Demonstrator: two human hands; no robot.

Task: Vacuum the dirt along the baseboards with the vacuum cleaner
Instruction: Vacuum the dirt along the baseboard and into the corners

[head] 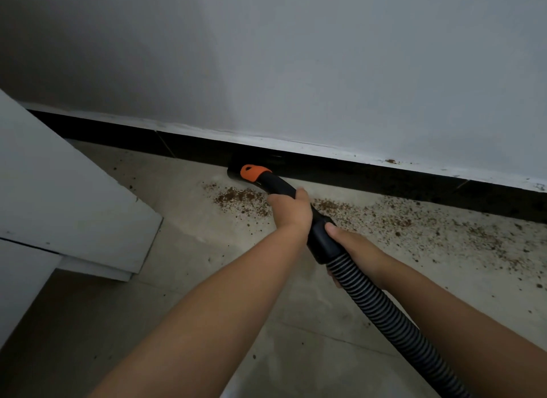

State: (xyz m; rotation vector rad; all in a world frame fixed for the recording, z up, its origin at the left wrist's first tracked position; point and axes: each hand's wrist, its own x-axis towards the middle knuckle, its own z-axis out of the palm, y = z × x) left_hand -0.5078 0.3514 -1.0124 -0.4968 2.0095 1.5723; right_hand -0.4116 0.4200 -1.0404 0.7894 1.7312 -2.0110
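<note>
Gripping the nozzle (260,177) neck with the left hand (291,211) and hose (381,297) cuff with the right hand (343,240), nozzle at the baseboard (355,172), risks scattering the dirt (384,217) lying right of it

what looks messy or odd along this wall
Brown dirt is scattered over the floor along the black baseboard, mostly right of the vacuum nozzle. A few crumbs sit on the baseboard's top edge.
</note>
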